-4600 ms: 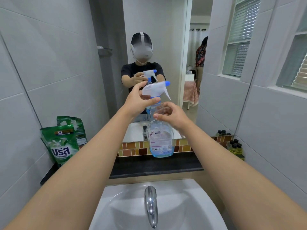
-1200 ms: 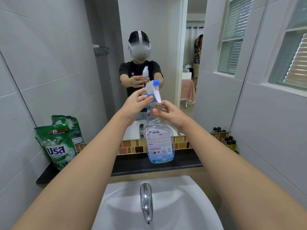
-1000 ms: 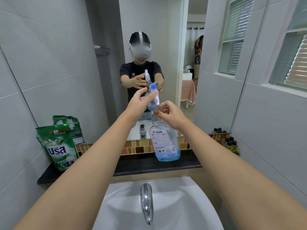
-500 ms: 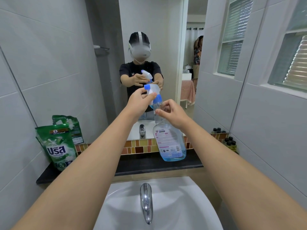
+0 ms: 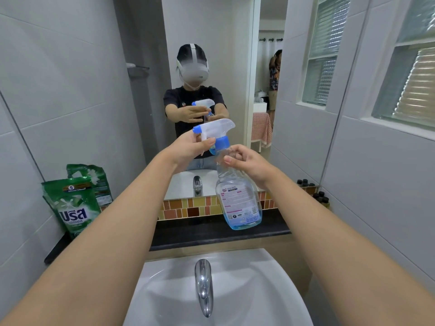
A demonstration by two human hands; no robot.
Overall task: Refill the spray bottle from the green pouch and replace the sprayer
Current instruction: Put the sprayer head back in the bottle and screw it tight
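Head view shows the spray bottle [image 5: 239, 198] up in the air over the dark shelf [image 5: 211, 231], in front of the mirror [image 5: 211, 55]. It is clear, with only a little blue liquid at the bottom. Its long side runs up and down, leaning a bit so the bottom swings to the right. The sprayer [image 5: 213, 129] sits on top, with its blue collar on the neck and its nozzle pointing left. The left hand [image 5: 188, 149] is wrapped around the sprayer, right under the nozzle. The right hand [image 5: 249, 163] is just below it and to the right, fingers closed around the neck of the bottle. So the sprayer is above the right hand and touching the left one, and the left hand looks like the one to twist it off. The green pouch [image 5: 73, 208] stands far to the left on the shelf, closer to the left arm. The sink [image 5: 270, 290] and tap [image 5: 203, 288] are down below.
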